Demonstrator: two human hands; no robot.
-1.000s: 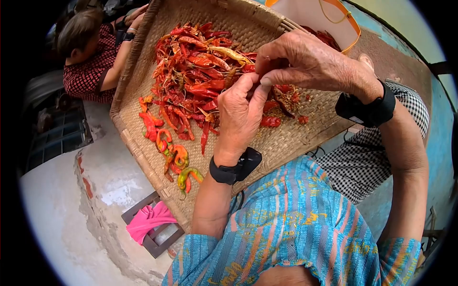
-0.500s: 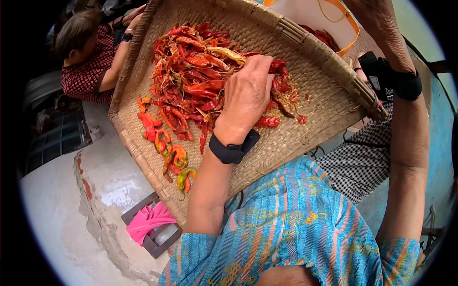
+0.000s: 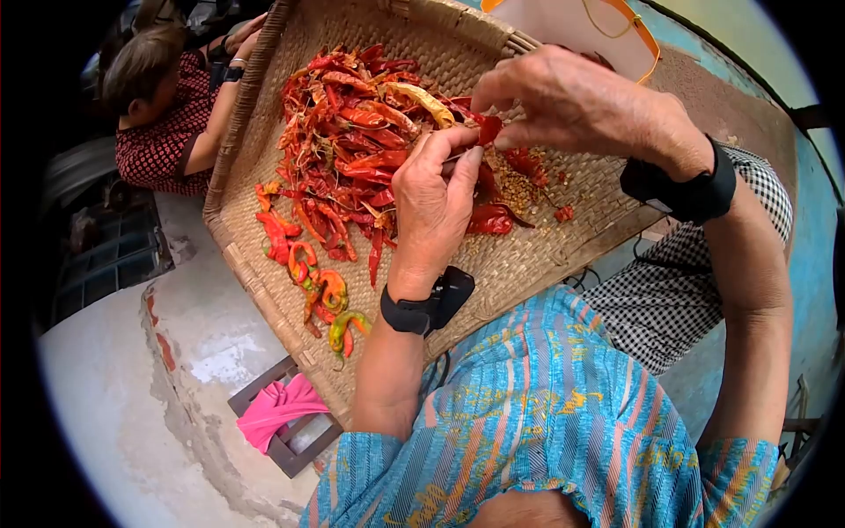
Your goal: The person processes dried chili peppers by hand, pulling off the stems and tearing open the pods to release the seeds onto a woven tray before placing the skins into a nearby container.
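At the bottom of the frame lies the person's blue patterned garment [image 3: 546,396], with a checked cloth [image 3: 669,299] to its right. At the lower left a pink cloth [image 3: 277,409] lies on a dark wooden frame [image 3: 286,453] that stands on the pale concrete floor [image 3: 114,378].

The left hand [image 3: 431,207], with a black wristband [image 3: 422,308], is raised at the centre of the frame over a woven tray [image 3: 528,255]. Its thumb and forefinger are pinched closed on the lower end of a red chili [image 3: 489,130]. The right hand [image 3: 572,106], at the upper right, has its fingers closed on the upper end of the same chili, so the chili is held between both hands just above the tray.

Below the hands, loose seeds [image 3: 519,185] lie on the weave. A pile of dried chilies [image 3: 352,150] fills the tray's upper middle, and a few orange and green chilies [image 3: 330,304] lie apart near its lower left rim.

Past the tray's far edge stands a white bag with an orange rim [image 3: 581,26]. At the upper left a co-worker [image 3: 163,114] in a dotted red top leans in, arms at the tray's rim.
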